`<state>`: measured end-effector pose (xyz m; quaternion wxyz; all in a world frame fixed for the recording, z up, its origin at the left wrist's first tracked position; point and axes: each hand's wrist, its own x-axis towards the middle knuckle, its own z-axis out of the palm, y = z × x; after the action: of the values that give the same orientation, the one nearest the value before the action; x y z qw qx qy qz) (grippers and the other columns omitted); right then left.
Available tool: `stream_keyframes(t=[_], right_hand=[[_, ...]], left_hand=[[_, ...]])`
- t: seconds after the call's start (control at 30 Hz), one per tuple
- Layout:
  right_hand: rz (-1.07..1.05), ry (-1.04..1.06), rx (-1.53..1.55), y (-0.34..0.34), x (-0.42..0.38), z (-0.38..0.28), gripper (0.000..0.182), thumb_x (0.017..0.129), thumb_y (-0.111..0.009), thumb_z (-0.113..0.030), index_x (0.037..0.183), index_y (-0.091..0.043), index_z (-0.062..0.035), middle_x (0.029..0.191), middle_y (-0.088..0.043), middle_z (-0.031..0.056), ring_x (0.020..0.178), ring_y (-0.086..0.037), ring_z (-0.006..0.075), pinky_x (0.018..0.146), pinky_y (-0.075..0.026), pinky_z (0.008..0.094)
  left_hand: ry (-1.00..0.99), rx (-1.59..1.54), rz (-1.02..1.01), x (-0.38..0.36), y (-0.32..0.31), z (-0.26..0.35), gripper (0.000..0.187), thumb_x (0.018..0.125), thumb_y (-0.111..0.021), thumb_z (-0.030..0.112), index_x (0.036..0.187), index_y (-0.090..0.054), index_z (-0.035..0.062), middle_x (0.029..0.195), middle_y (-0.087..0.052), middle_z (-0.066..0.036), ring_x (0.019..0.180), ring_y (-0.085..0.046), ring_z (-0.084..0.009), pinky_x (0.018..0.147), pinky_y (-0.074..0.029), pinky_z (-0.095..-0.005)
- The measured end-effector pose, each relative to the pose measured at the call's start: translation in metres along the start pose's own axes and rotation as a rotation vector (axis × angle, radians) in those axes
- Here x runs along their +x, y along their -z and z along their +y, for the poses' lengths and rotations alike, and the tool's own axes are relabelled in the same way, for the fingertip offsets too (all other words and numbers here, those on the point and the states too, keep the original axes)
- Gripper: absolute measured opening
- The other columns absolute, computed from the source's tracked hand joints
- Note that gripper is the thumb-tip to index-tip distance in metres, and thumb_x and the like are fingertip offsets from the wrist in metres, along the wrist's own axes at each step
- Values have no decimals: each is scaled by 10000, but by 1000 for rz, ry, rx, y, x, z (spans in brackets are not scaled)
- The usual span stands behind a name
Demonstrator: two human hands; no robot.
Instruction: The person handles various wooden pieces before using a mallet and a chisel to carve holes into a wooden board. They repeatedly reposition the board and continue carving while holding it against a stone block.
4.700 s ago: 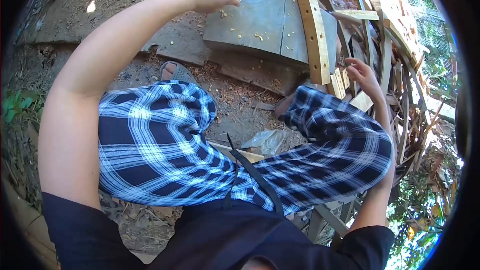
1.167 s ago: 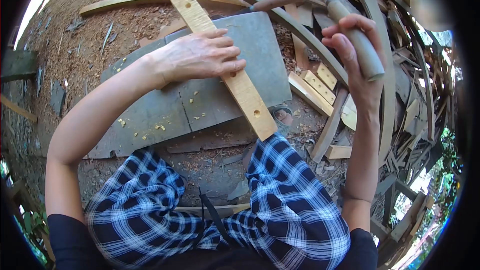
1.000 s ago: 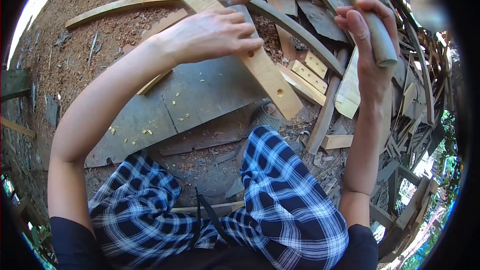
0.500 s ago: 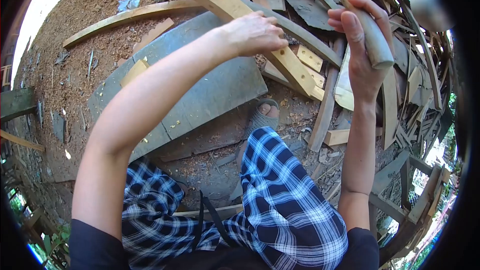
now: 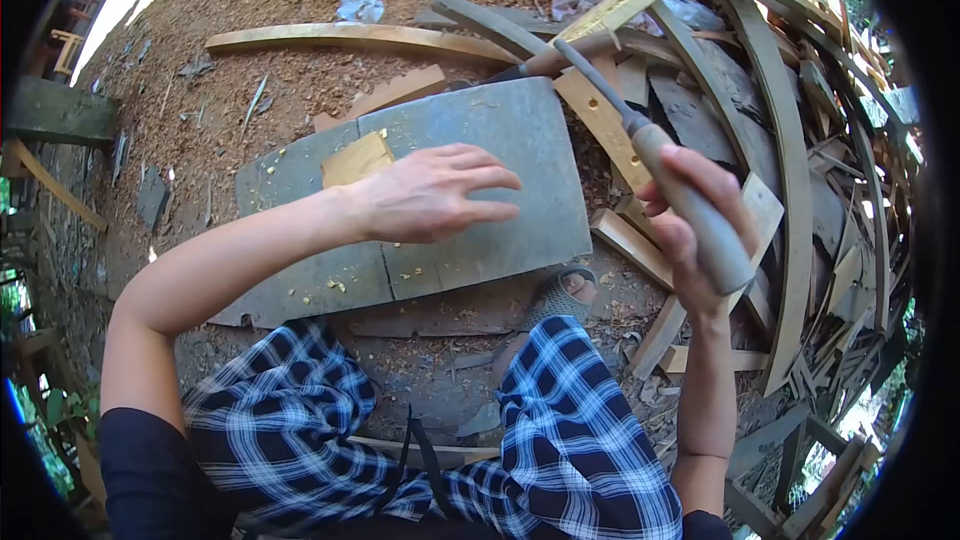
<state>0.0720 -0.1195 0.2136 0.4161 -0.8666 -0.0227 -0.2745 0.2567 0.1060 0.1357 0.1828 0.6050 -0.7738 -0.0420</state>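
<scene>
My right hand (image 5: 705, 210) is wrapped round the thick wooden handle of a chisel (image 5: 690, 195). Its narrow metal shank points up and away to the left. Over the grey wooden board (image 5: 490, 170), my left hand (image 5: 440, 192) hovers with fingers apart and nothing in them. Just beyond that wrist lies a small pale wood block (image 5: 358, 160) on the board, among scattered chips. A wooden bar with holes (image 5: 603, 120) rests past the board's right edge, partly behind the chisel.
A long curved strip of wood (image 5: 350, 35) lies on the sawdust ground beyond the board. Heaped wood offcuts (image 5: 790, 170) fill the right side. My sandalled foot (image 5: 562, 298) is close to the board's near right corner. A dark beam (image 5: 60, 110) juts in at left.
My left hand has let go of the holed bar and moved left and down over the board. The bar now lies at right. My right hand has lowered with the chisel, and the view has shifted.
</scene>
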Motion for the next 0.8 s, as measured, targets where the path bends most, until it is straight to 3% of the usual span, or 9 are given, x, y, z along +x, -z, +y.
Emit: stream_keyframes(t=[0.13, 0.23, 0.27, 0.33, 0.43, 0.5, 0.63, 0.73, 0.8], right_hand=[[-243, 228, -280, -51, 0, -8, 457, 690, -816, -176, 1128, -685, -198, 873, -632, 92, 741, -637, 228, 584, -525, 330], [-558, 328, -507, -89, -15, 10, 372, 830, -631, -173, 1195, -626, -248, 1045, -605, 83, 944, -621, 238, 770, -535, 349], [-670, 310, -542, -100, -21, 16, 449, 863, -560, -158, 1296, -560, -277, 1124, -583, 93, 1061, -581, 247, 926, -476, 388], [-731, 346, -559, -108, -20, 16, 483, 865, -552, -143, 1326, -539, -286, 1142, -575, 96, 1089, -566, 251, 964, -447, 401], [-819, 333, -600, -110, -12, 15, 577, 853, -554, -85, 1392, -494, -282, 1184, -557, 99, 1147, -535, 256, 1031, -390, 426], [-757, 210, -574, -102, 2, 18, 599, 851, -572, -53, 1408, -475, -250, 1196, -552, 98, 1133, -540, 273, 1014, -401, 431], [-143, -267, -299, -90, 34, 46, 555, 921, -625, -214, 1433, -425, -137, 1259, -488, 132, 1199, -473, 272, 1000, -392, 397], [313, -663, -248, -68, 63, 113, 693, 884, -699, -393, 1445, -395, -121, 1212, -481, 103, 1155, -461, 216, 946, -405, 347], [344, -807, 79, -69, 84, 123, 654, 867, -721, -407, 1375, -448, -97, 1136, -515, 36, 1026, -507, 144, 795, -416, 280]], left_hand=[[330, -46, 51, -79, 23, -4, 367, 834, -625, 77, 1196, -611, 133, 1229, -575, -78, 1150, -562, -278, 973, -485, -393], [609, -103, 207, -118, 13, -1, 399, 889, -621, 154, 1284, -570, 127, 1291, -555, -102, 1210, -528, -307, 1027, -444, -422], [673, -79, 281, -128, 7, 2, 445, 902, -616, 198, 1333, -533, 123, 1320, -540, -117, 1237, -507, -320, 1055, -415, -435], [740, -130, 286, -145, 1, 5, 554, 941, -583, 297, 1439, -427, 110, 1401, -486, -160, 1318, -437, -332, 1121, -332, -445], [802, -211, 507, -152, -2, -20, 475, 959, -561, 278, 1391, -483, 96, 1354, -533, -156, 1271, -497, -295, 1073, -388, -426], [951, -389, 553, -151, 5, -67, 409, 962, -564, 257, 1333, -538, 86, 1272, -595, -147, 1178, -574, -258, 1003, -448, -397], [1071, -409, -77, -145, 11, -155, 473, 858, -686, 264, 1285, -567, 99, 1119, -666, -129, 1031, -644, -250, 932, -494, -391], [1072, -229, -284, -128, -8, -157, 536, 795, -742, 292, 1268, -557, 122, 1087, -679, -129, 1024, -654, -271, 909, -505, -420], [1200, -128, -193, -125, -26, -148, 548, 747, -774, 320, 1226, -554, 169, 1045, -696, -118, 1020, -658, -304, 848, -520, -447]])
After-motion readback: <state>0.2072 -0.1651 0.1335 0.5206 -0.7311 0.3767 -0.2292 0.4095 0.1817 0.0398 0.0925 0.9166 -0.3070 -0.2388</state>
